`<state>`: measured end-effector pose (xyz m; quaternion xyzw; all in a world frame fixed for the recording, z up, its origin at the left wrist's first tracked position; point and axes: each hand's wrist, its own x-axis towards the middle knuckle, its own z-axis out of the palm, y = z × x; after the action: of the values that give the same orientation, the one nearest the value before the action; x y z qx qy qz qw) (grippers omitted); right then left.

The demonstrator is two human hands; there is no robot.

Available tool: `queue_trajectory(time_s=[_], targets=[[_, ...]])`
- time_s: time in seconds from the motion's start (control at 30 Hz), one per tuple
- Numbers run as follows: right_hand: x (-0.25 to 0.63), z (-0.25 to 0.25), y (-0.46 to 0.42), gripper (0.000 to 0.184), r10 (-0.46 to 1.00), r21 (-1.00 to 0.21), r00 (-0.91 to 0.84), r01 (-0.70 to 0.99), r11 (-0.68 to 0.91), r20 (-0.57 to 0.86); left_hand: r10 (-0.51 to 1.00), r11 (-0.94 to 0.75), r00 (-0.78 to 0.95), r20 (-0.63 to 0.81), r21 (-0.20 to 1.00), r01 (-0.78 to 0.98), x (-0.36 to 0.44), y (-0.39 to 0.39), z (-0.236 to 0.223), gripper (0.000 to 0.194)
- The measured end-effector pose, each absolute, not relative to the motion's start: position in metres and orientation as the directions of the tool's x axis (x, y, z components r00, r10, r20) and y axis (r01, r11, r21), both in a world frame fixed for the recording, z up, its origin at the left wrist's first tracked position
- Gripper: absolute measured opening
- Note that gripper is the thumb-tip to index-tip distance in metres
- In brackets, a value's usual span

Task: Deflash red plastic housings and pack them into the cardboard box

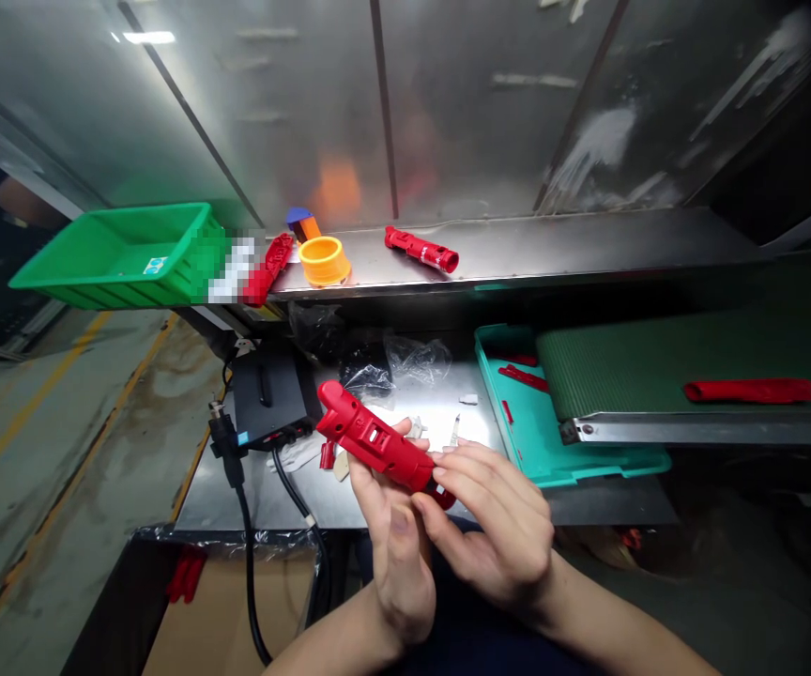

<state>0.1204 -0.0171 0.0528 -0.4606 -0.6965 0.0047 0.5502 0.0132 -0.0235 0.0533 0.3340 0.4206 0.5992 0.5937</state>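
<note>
While the left hand (391, 554) cradles the red plastic housing (375, 443) at lower center, the right hand (494, 526) pinches its end (a steady, two-handed hold).

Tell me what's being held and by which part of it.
A red plastic part, held in both hands: the left hand cradles its middle, the right hand grips its near end.

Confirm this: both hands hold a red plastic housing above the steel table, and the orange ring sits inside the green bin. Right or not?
Not right: the orange ring sits on the steel shelf, not inside the green bin, as the head view shows. The left hand and right hand do hold the red plastic housing above the steel table.
</note>
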Motion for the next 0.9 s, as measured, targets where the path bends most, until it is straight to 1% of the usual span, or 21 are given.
queue_trajectory(time_s=[0.07, 0.2, 0.3, 0.37, 0.47, 0.57, 0.63, 0.77, 0.9], targets=[[0.120, 0.053, -0.017, 0.028, 0.655, -0.517, 0.018, 0.631, 0.579, 0.756, 0.989, 0.074, -0.085, -0.124, 0.891, -0.447, 0.013, -0.022, 0.055, 0.098], [0.120, 0.055, -0.017, 0.032, 0.683, -0.574, 0.052, 0.591, 0.567, 0.728, 0.982, 0.115, -0.075, -0.171, 0.870, -0.480, 0.012, -0.018, 0.060, 0.083], [0.119, 0.056, -0.016, 0.028, 0.706, -0.606, 0.069, 0.575, 0.549, 0.705, 0.986, 0.105, -0.065, -0.156, 0.868, -0.486, 0.012, -0.017, 0.064, 0.080], [0.118, 0.054, -0.016, 0.025, 0.697, -0.591, 0.063, 0.588, 0.552, 0.715, 0.986, 0.094, -0.075, -0.147, 0.876, -0.474, 0.011, -0.016, 0.064, 0.079], [0.119, 0.051, -0.014, 0.024, 0.680, -0.558, 0.040, 0.607, 0.566, 0.732, 0.987, 0.099, -0.067, -0.148, 0.873, -0.478, 0.010, -0.015, 0.061, 0.072], [0.119, 0.050, -0.013, 0.024, 0.708, -0.589, 0.051, 0.599, 0.542, 0.704, 0.988, 0.107, -0.045, -0.149, 0.861, -0.497, 0.010, -0.014, 0.059, 0.065], [0.118, 0.050, -0.012, 0.025, 0.715, -0.595, 0.051, 0.597, 0.538, 0.697, 0.987, 0.109, -0.050, -0.153, 0.866, -0.489, 0.010, -0.014, 0.059, 0.067], [0.114, 0.051, -0.012, 0.026, 0.720, -0.594, 0.051, 0.605, 0.529, 0.693, 0.986, 0.105, -0.065, -0.156, 0.866, -0.490, 0.009, -0.016, 0.061, 0.078], [0.112, 0.051, -0.012, 0.024, 0.750, -0.650, 0.085, 0.569, 0.504, 0.656, 0.983, 0.123, -0.063, -0.174, 0.869, -0.478, 0.009, -0.017, 0.062, 0.079]])
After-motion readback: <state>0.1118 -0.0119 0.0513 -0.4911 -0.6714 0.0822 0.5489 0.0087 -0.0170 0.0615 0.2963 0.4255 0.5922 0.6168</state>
